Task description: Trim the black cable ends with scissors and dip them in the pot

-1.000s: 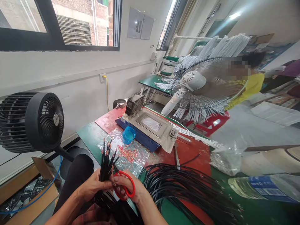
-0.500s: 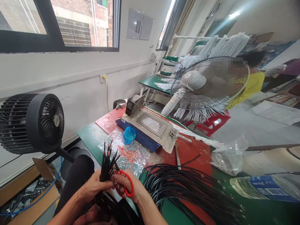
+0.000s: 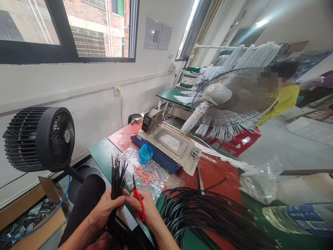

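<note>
A bundle of black cables (image 3: 118,178) stands upright in my left hand (image 3: 104,208), which is wrapped round it. Small red and bare wire tips show at the cables' upper ends. Red-handled scissors (image 3: 141,205) rest in my right hand (image 3: 149,210), their dark blades pointing up. The right thumb and fingertip meet close to the left thumb, beside the bundle; a tiny wire end seems to be between them, too small to make out. Below my hands, the lower part of the bundle runs down over my lap.
Red and yellow clippings (image 3: 144,174) lie on a clear plastic sheet near a blue cup (image 3: 145,153). Behind stands a solder pot (image 3: 169,142). More black cables (image 3: 197,211) spread at right. Fans stand left (image 3: 56,139) and behind (image 3: 218,93); a person in yellow (image 3: 283,104) sits beyond.
The scissors have swung so their blades now point up, clear of the cables. My right fingertips have come to the left thumb. The bundle's tips are more upright, and the view has shifted slightly.
</note>
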{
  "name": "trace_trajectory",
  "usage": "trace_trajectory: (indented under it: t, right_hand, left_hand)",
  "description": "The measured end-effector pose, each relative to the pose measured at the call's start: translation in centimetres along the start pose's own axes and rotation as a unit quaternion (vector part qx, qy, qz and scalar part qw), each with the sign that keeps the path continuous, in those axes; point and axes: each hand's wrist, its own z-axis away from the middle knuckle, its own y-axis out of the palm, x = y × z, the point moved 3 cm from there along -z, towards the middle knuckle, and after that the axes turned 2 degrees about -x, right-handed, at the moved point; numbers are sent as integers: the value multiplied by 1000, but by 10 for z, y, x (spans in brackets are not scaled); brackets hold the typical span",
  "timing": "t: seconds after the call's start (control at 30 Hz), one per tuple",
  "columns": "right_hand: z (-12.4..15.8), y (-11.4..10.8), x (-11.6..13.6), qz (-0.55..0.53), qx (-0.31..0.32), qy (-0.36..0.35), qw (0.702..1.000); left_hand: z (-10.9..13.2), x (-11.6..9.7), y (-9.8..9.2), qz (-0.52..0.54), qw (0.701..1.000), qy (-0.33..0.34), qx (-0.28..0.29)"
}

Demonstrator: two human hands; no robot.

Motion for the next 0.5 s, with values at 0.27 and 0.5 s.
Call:
trace_trajectory:
  t: [0.27, 0.5]
  right_hand:
    - [0, 0, 0, -2, 9, 7, 1000]
    - [1, 1, 4, -22, 8, -2, 1000]
  left_hand:
    - [0, 3, -3, -3, 1000, 4, -1]
    - [2, 1, 0, -4, 1000, -2, 16]
